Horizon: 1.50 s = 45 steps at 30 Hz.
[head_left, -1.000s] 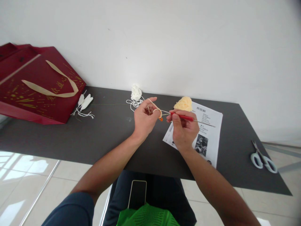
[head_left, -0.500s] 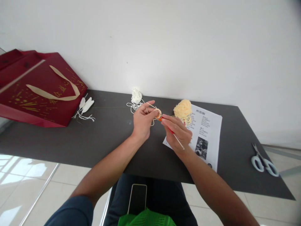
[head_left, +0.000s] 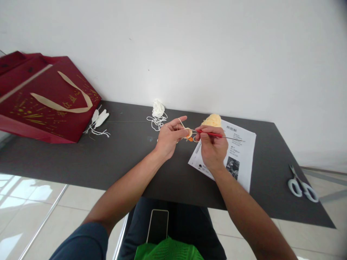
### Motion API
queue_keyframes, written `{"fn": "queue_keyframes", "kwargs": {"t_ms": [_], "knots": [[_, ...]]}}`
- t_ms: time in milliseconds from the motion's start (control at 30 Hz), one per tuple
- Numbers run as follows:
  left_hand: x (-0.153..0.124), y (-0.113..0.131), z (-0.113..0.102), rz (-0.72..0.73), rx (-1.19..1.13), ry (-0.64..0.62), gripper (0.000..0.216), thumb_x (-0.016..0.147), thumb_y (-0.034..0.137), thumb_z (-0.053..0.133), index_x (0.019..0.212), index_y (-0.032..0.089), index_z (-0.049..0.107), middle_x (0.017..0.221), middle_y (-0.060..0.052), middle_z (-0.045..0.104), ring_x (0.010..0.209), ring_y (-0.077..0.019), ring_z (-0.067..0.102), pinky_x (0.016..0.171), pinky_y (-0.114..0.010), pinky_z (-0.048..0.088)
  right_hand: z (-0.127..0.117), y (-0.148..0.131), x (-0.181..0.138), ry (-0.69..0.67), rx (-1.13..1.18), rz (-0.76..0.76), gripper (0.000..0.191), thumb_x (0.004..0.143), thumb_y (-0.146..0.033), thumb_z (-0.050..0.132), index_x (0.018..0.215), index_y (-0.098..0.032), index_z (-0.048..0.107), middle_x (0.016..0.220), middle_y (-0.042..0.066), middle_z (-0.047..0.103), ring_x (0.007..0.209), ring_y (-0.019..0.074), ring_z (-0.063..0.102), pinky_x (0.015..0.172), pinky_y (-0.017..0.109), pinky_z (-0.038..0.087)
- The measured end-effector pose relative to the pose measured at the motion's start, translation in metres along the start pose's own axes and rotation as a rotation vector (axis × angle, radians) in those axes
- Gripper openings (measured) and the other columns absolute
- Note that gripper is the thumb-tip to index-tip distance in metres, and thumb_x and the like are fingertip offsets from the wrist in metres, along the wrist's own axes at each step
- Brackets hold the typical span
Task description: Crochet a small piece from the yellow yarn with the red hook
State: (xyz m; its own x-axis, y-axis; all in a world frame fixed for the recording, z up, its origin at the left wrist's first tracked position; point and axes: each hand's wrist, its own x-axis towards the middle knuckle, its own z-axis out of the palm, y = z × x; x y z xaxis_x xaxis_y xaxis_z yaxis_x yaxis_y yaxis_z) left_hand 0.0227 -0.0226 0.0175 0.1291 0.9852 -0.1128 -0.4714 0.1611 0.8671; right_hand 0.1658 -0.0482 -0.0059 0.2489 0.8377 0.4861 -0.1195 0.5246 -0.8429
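Note:
Between thumb and fingers, my left hand (head_left: 169, 140) pinches a small pale yellow crochet piece (head_left: 190, 134). A strand of yarn runs up over its raised index finger. An orange stitch marker (head_left: 189, 139) hangs at the lower edge of the piece. My right hand (head_left: 214, 146) is closed around the red grip of a crochet hook (head_left: 213, 134). The hook's tip points left and meets the piece, while its metal rear end sticks out to the right. Behind my right hand sits a pale yellow yarn ball (head_left: 213, 120), partly hidden.
A printed sheet (head_left: 245, 155) lies under my right hand. White yarn (head_left: 158, 108) is heaped at the back, and white crocheted pieces (head_left: 101, 119) lie beside a red gift bag (head_left: 54, 104). Scissors (head_left: 300, 186) rest at the right edge. A phone (head_left: 158, 225) is on my lap.
My right hand has moved up and right, and the hook has turned from steeply slanted to nearly level. My left hand has shifted slightly right with the crochet piece.

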Motion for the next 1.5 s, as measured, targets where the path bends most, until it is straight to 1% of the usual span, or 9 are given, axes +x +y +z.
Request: {"fn": "queue_keyframes", "kwargs": {"t_ms": [167,333,433,533,600,833,967,1233,1500], "knots": [[0.002,-0.003,-0.001,0.023,0.176,0.063,0.067,0.06,0.017,0.086,0.125,0.014,0.069,0.065,0.005,0.069,0.051,-0.0072,0.05,0.05,-0.024,0.031,-0.009,-0.003,0.002,-0.082,-0.251,-0.211,0.006,0.093,-0.027,0.071,0.097,-0.03,0.068,0.095,0.002,0.076,0.089,0.0189,0.072,0.078,0.038,0.059],[0.003,-0.009,-0.004,0.168,0.284,0.119,0.063,0.065,0.013,0.076,0.127,0.014,0.069,0.066,0.004,0.071,0.056,-0.0109,0.06,0.057,-0.025,0.045,-0.008,-0.01,-0.003,-0.129,-0.381,-0.292,0.007,0.095,-0.024,0.067,0.099,-0.031,0.069,0.096,0.003,0.076,0.092,0.0211,0.071,0.083,0.042,0.059],[0.001,-0.011,-0.004,0.285,0.34,0.098,0.06,0.069,0.013,0.073,0.128,0.018,0.07,0.069,0.005,0.07,0.056,-0.0096,0.058,0.057,-0.024,0.047,-0.004,-0.013,-0.003,-0.034,-0.313,-0.18,0.005,0.095,-0.026,0.069,0.098,-0.029,0.068,0.096,0.002,0.075,0.083,0.0176,0.07,0.076,0.037,0.058],[-0.001,-0.011,-0.003,0.324,0.337,0.07,0.057,0.07,0.013,0.071,0.126,0.019,0.071,0.069,0.005,0.069,0.055,-0.0085,0.056,0.056,-0.023,0.046,-0.002,-0.013,0.002,0.054,-0.113,0.001,0.007,0.093,-0.029,0.072,0.094,-0.027,0.065,0.093,-0.001,0.073,0.063,0.0107,0.061,0.062,0.029,0.052],[-0.001,-0.01,-0.003,0.33,0.31,0.058,0.055,0.069,0.013,0.071,0.124,0.019,0.072,0.069,0.005,0.068,0.056,-0.0086,0.056,0.057,-0.024,0.047,-0.003,-0.011,0.007,0.072,0.002,0.071,0.013,0.091,-0.032,0.076,0.09,-0.026,0.064,0.089,-0.002,0.072,0.059,0.0088,0.057,0.057,0.027,0.049],[0.002,-0.011,-0.004,0.279,0.19,0.0,0.054,0.066,0.01,0.072,0.119,0.022,0.073,0.073,0.005,0.069,0.061,-0.0095,0.059,0.061,-0.024,0.05,-0.006,-0.008,0.014,0.067,0.216,0.263,0.023,0.083,-0.036,0.084,0.086,-0.025,0.065,0.084,-0.004,0.072,0.058,0.007,0.058,0.055,0.022,0.051],[0.0,-0.011,-0.002,0.275,0.176,0.003,0.044,0.067,0.011,0.074,0.11,0.022,0.074,0.073,0.004,0.067,0.061,-0.0091,0.058,0.061,-0.024,0.049,-0.004,-0.004,0.012,0.06,0.283,0.381,0.021,0.083,-0.037,0.084,0.087,-0.024,0.068,0.087,-0.002,0.075,0.064,0.0081,0.063,0.058,0.022,0.057],[-0.003,-0.012,-0.002,0.305,0.278,0.048,0.022,0.073,0.018,0.078,0.095,0.02,0.076,0.072,0.003,0.064,0.061,-0.0085,0.054,0.059,-0.023,0.044,0.006,-0.001,0.005,0.127,0.308,0.431,0.018,0.086,-0.036,0.082,0.09,-0.022,0.073,0.091,-0.001,0.079,0.072,0.0083,0.072,0.067,0.021,0.066],[0.002,-0.013,-0.003,0.343,0.15,0.022,0.04,0.073,0.019,0.082,0.112,0.023,0.075,0.08,0.004,0.068,0.066,-0.0081,0.06,0.065,-0.023,0.05,0.011,-0.002,0.003,0.159,0.329,0.432,0.018,0.085,-0.035,0.083,0.09,-0.022,0.073,0.09,-0.001,0.08,0.07,0.0083,0.073,0.068,0.021,0.067]]}}
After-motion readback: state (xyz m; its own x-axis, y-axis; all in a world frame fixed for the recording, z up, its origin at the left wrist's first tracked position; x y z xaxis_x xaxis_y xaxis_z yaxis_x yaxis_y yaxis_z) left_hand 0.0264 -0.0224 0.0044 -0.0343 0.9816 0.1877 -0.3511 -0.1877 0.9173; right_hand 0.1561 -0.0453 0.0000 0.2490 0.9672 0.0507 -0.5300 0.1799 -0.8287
